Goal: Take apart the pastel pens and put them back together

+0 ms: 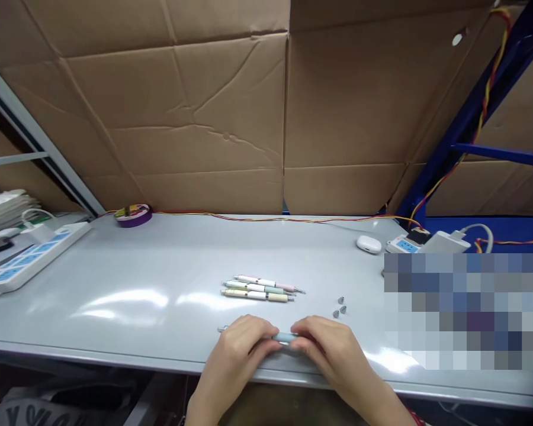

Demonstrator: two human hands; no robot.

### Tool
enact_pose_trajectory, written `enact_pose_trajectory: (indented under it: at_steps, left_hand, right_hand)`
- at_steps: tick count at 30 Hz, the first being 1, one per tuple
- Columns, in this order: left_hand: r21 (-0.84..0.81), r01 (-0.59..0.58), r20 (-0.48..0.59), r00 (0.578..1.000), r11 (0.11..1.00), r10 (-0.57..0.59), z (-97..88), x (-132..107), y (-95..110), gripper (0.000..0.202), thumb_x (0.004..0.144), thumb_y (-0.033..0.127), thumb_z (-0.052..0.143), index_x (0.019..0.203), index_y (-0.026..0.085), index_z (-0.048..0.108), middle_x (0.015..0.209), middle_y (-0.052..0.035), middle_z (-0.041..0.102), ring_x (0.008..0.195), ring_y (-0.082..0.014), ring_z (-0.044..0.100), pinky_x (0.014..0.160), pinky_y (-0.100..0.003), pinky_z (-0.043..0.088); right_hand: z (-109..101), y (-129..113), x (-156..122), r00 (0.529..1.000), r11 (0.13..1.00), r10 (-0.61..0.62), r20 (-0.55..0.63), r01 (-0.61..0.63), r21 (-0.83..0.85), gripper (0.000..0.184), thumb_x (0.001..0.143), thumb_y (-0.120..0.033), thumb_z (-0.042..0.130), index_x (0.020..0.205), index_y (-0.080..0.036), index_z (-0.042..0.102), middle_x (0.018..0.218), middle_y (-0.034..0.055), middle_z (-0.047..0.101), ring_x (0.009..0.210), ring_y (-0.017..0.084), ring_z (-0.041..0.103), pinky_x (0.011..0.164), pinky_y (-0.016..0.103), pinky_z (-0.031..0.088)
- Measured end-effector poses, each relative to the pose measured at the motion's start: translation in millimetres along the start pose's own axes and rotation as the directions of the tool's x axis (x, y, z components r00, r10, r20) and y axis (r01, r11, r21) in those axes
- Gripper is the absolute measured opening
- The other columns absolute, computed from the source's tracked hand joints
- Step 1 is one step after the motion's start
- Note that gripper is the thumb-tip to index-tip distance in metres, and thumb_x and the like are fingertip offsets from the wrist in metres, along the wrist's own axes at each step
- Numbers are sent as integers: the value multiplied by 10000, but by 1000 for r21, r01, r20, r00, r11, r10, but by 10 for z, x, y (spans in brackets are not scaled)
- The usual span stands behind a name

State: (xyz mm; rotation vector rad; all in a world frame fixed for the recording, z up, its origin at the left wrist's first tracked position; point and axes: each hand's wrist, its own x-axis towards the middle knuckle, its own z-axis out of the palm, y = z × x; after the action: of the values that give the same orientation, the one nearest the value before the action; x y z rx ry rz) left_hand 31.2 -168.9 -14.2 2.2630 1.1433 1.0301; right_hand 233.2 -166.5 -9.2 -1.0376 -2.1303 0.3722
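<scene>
A light-blue pen (285,337) lies crosswise between my two hands, close above the table's front edge. My left hand (242,346) pinches its barrel, and its clicker end sticks out on the left. My right hand (331,349) grips the other end, with the tip hidden behind my fingers. Just beyond lie a pink-and-white pen (269,283), a green-and-white pen (257,287) and a yellow-and-white pen (257,295), side by side. Three small grey cone-shaped pen tips (341,300) rest to the right of them.
A white earbud case (368,244) sits at the back right, near a power strip with a plugged charger (444,242). A long power strip (35,257) runs along the left. A purple tape roll (134,216) stands by the cardboard wall (195,118). Red and yellow wires follow the rear edge.
</scene>
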Motion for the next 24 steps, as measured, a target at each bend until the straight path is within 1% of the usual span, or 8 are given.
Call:
enact_pose_trajectory:
  at_steps: [2, 4, 8, 12, 15, 18, 20, 24]
  left_hand:
    - [-5, 4, -41, 999, 1000, -4, -3, -1, -6, 56, 918, 186, 544, 953, 226, 561, 877, 10, 654, 821, -156, 614, 720, -241, 475]
    - [-2, 11, -58, 998, 1000, -11, -7, -5, -14, 70, 921, 182, 536, 971, 229, 552, 881, 8, 649, 831, -158, 612, 720, -243, 476]
    - [-2, 19, -41, 999, 1000, -19, -13, -10, -29, 70, 894, 164, 578, 918, 227, 557, 863, 14, 644, 817, -159, 608, 713, -247, 473]
    - [-23, -18, -46, 999, 1000, 17, -15, -20, -26, 83, 885, 151, 590, 899, 224, 554, 873, 13, 645, 824, -153, 610, 728, -244, 478]
    - [-1, -23, -76, 997, 1000, 23, -15, -25, -18, 73, 909, 161, 550, 945, 224, 551, 872, 3, 645, 825, -157, 612, 714, -247, 483]
    - [11, -8, -92, 996, 1000, 9, -15, -21, -15, 59, 923, 184, 527, 961, 221, 551, 868, -9, 645, 824, -167, 616, 703, -257, 491]
    - [11, -7, -88, 996, 1000, 7, -16, -17, -13, 43, 917, 195, 539, 948, 218, 558, 859, -13, 646, 815, -172, 619, 701, -263, 496]
    - [11, -24, -85, 996, 1000, 25, -23, -16, -5, 56, 893, 169, 575, 922, 216, 570, 849, -5, 652, 805, -166, 619, 707, -258, 496]
  right_hand:
    - [-8, -12, 3, 1000, 999, -18, -22, 18, 38, 253, 957, -392, 436, 999, -191, 584, 785, 36, 675, 698, 153, 642, 626, 238, 484]
    - [-2, -2, -2, 999, 997, -14, -29, 16, 70, 217, 962, -357, 439, 1003, -196, 579, 825, 38, 681, 743, 149, 650, 659, 230, 490]
    - [17, 43, -15, 999, 999, 32, 32, -32, 25, 292, 965, -390, 413, 831, -193, 583, 722, 21, 652, 646, 147, 623, 578, 239, 462]
    - [-7, 32, -7, 999, 995, 12, 45, -7, -96, 449, 975, -422, 350, 644, -193, 548, 557, 0, 538, 509, 143, 523, 477, 253, 387]
    - [-34, 10, -3, 1000, 1000, -18, -22, 18, -24, 294, 939, -421, 462, 894, -178, 621, 690, 28, 620, 616, 155, 580, 559, 253, 454]
    - [-37, 13, -8, 993, 994, -69, -99, 77, 84, 182, 935, -293, 514, 1067, -190, 585, 842, 47, 677, 762, 152, 625, 676, 239, 490]
    - [-32, 18, -9, 993, 995, -59, -100, 67, 78, 137, 945, -256, 490, 946, -193, 612, 787, 37, 676, 728, 150, 625, 648, 235, 484]
    - [-44, -1, 0, 1000, 999, 7, -2, -7, -43, 361, 963, -364, 415, 702, -191, 594, 601, 18, 596, 554, 153, 561, 511, 257, 430]
